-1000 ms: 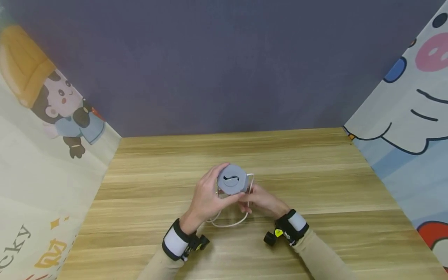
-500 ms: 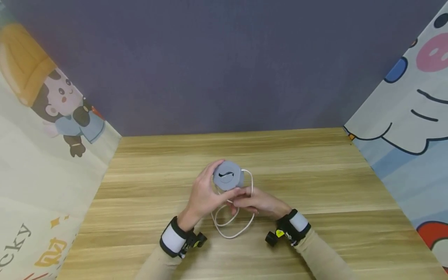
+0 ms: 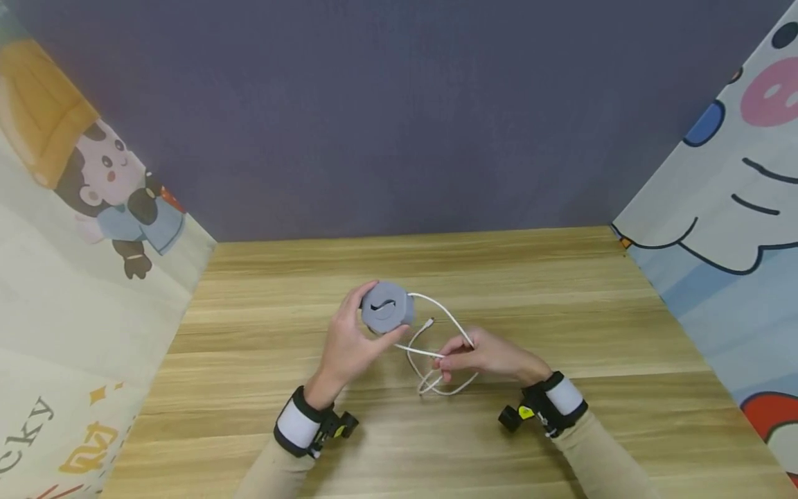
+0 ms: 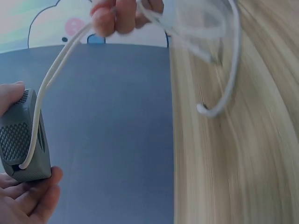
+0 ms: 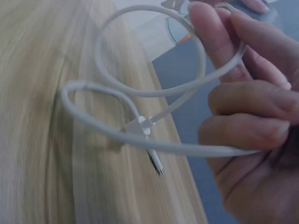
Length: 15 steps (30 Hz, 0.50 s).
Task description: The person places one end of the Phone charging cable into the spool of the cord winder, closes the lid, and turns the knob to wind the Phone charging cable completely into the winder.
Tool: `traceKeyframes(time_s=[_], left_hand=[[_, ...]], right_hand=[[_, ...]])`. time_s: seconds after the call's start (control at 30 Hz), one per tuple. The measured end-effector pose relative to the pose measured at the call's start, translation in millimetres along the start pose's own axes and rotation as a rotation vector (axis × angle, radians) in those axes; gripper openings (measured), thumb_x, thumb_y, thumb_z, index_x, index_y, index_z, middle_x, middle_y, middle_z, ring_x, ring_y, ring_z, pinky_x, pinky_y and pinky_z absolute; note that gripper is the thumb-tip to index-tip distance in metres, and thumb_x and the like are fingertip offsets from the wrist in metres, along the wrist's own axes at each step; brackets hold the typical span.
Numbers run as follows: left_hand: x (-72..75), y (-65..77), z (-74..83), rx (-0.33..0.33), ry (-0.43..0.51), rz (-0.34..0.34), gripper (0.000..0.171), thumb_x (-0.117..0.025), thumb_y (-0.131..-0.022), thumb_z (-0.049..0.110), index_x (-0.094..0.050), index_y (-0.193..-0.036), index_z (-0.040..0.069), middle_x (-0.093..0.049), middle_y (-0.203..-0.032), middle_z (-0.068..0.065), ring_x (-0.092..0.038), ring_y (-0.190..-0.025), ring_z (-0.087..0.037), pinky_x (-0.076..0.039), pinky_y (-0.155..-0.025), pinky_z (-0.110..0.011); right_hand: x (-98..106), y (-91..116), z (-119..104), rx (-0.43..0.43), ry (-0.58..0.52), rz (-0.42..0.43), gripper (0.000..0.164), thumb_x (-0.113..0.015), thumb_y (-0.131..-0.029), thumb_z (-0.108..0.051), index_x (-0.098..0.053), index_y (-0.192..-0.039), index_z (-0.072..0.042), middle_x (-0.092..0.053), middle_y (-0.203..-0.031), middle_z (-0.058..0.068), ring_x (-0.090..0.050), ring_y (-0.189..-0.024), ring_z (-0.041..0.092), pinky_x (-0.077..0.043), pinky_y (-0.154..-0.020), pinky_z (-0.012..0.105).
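A grey, round-faced cable winder (image 3: 386,307) with a curved slot is in my left hand (image 3: 346,346), held by its edges between thumb and fingers. The left wrist view shows the ribbed side of the winder (image 4: 23,140). A white charging cable (image 3: 445,310) comes out of it and runs across to my right hand (image 3: 492,357). There the fingers pinch the cable, and its loose part hangs in loops below. One plug (image 3: 429,323) points up between the hands. In the right wrist view a white connector (image 5: 138,126) dangles among the loops.
Both hands are above a wood-grain tabletop (image 3: 299,270). A dark grey-blue panel (image 3: 399,125) rises behind it. Printed cartoon panels (image 3: 68,312) flank the table at left and right.
My left hand has carried the winder leftward and slightly up. The right hand, first close to the winder, has moved right with the cable, so two strands now span the gap.
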State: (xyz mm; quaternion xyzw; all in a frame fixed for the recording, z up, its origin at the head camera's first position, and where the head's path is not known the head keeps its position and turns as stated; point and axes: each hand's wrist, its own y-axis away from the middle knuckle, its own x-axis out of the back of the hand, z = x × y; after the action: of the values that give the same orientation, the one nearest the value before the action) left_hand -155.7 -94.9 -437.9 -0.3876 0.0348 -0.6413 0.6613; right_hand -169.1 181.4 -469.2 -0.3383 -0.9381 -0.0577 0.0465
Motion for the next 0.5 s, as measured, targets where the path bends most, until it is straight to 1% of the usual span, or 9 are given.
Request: traceKeyframes(time_s=[0.03,0.07,0.13,0.23,0.27,0.33,0.4,0.5], left_hand=[[1.3,0.0,-1.1,0.007,0.0,0.006,0.083,-0.095,-0.071,0.024,-0.055,-0.139,-0.003,-0.065,-0.131,-0.018,-0.065,-0.115,-0.033,-0.056,-0.098,-0.048],[2.6,0.1,-2.0,0.016,0.001,0.011,0.083,-0.095,-0.071,0.024,-0.055,-0.139,-0.003,-0.065,-0.132,-0.019,-0.065,-0.115,-0.033,-0.056,-0.098,-0.049],[4.9,1.0,-4.5,0.031,-0.003,0.021,0.082,-0.095,-0.071,0.024,-0.055,-0.138,-0.003,-0.065,-0.131,-0.02,-0.065,-0.115,-0.034,-0.056,-0.098,-0.049],[8.2,3.0,-8.2,0.061,-0.002,0.035,0.083,-0.095,-0.072,0.024,-0.055,-0.139,-0.004,-0.066,-0.128,-0.021,-0.065,-0.112,-0.034,-0.055,-0.095,-0.049],[9.3,3.7,-9.6,0.073,-0.003,0.042,0.084,-0.095,-0.072,0.024,-0.054,-0.139,-0.004,-0.066,-0.127,-0.021,-0.065,-0.111,-0.034,-0.055,-0.094,-0.048],[11.7,4.7,-12.9,0.092,-0.002,0.06,0.083,-0.094,-0.071,0.023,-0.054,-0.139,-0.005,-0.066,-0.125,-0.021,-0.064,-0.107,-0.034,-0.054,-0.092,-0.047],[14.1,4.8,-15.8,0.104,0.001,0.074,0.083,-0.094,-0.072,0.022,-0.054,-0.139,-0.005,-0.066,-0.123,-0.022,-0.064,-0.106,-0.034,-0.053,-0.091,-0.047],[17.6,5.1,-19.0,0.113,0.005,0.09,0.082,-0.093,-0.072,0.021,-0.054,-0.14,-0.006,-0.066,-0.123,-0.023,-0.064,-0.105,-0.035,-0.052,-0.091,-0.047]], right_hand=[[2,2,0,-0.001,0.014,0.003,0.022,-0.066,-0.1,-0.012,-0.074,-0.109,0.007,-0.076,-0.084,0.003,-0.072,-0.083,0.014,-0.058,-0.082,0.029],[4,5,0,-0.003,0.025,0.009,0.021,-0.066,-0.1,-0.012,-0.074,-0.109,0.006,-0.076,-0.083,0.003,-0.072,-0.082,0.015,-0.058,-0.082,0.029],[9,9,0,0.004,0.047,0.015,0.02,-0.066,-0.1,-0.01,-0.074,-0.108,0.006,-0.076,-0.081,0.004,-0.072,-0.082,0.016,-0.057,-0.079,0.029],[15,15,-1,0.009,0.074,0.018,0.023,-0.065,-0.101,-0.01,-0.071,-0.107,0.01,-0.077,-0.084,0.007,-0.074,-0.083,0.018,-0.057,-0.077,0.029],[17,17,-3,-0.001,0.077,0.023,0.024,-0.065,-0.101,-0.012,-0.071,-0.107,0.011,-0.077,-0.085,0.008,-0.074,-0.084,0.019,-0.056,-0.076,0.029],[21,21,-5,-0.031,0.09,0.037,0.028,-0.065,-0.101,-0.016,-0.07,-0.108,0.011,-0.078,-0.089,0.008,-0.072,-0.082,0.017,-0.055,-0.069,0.027],[25,25,-8,-0.048,0.103,0.054,0.028,-0.066,-0.101,-0.018,-0.071,-0.108,0.009,-0.079,-0.092,0.007,-0.067,-0.076,0.013,-0.049,-0.061,0.022],[32,30,-11,-0.05,0.143,0.076,0.02,-0.065,-0.102,-0.017,-0.074,-0.107,0.0,-0.079,-0.095,0.003,-0.054,-0.069,0.008,-0.042,-0.054,0.018]])
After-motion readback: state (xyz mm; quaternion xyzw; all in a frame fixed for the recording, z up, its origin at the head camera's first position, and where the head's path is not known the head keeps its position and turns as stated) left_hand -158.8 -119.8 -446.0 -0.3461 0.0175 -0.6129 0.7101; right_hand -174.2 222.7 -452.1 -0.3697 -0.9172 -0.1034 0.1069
